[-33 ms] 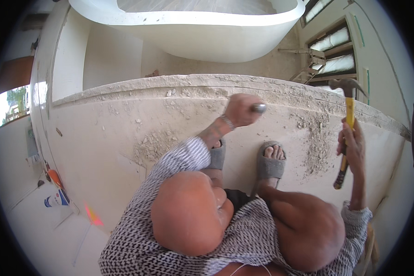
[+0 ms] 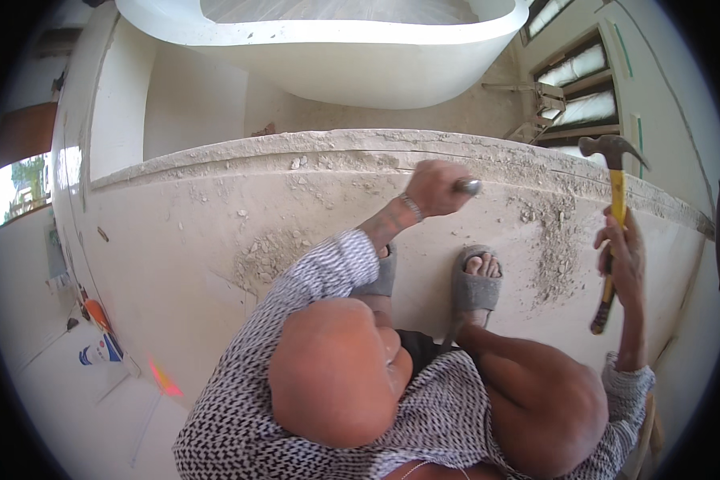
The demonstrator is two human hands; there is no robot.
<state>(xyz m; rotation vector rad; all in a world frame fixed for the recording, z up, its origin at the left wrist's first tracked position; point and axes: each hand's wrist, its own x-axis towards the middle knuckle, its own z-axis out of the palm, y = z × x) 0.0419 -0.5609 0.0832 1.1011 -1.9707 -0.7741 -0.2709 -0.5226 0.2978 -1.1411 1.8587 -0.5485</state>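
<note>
My left hand (image 2: pixel 440 189) is closed around a chisel (image 2: pixel 469 186). Only its rounded metal butt shows, and the blade is hidden below the fist. This hand is just on my side of the chipped ledge edge (image 2: pixel 360 146), above the pale surface (image 2: pixel 424 232). On the right, my right hand (image 2: pixel 622 252) grips the handle of a claw hammer (image 2: pixel 618 188). The hammer has a yellow and black handle, and its dark metal head is raised, apart from the chisel.
Rubble piles (image 2: pixel 272 252) lie left of my feet, with more chips (image 2: pixel 556 248) on the right. My feet wear grey slippers (image 2: pixel 476 288). A white bathtub (image 2: pixel 360 68) stands beyond the ledge. A wooden stand (image 2: pixel 546 100) is at far right, an orange-handled tool (image 2: pixel 96 312) at left.
My left hand has shifted slightly to the right with the chisel. My right hand and the hammer have also shifted slightly right.
</note>
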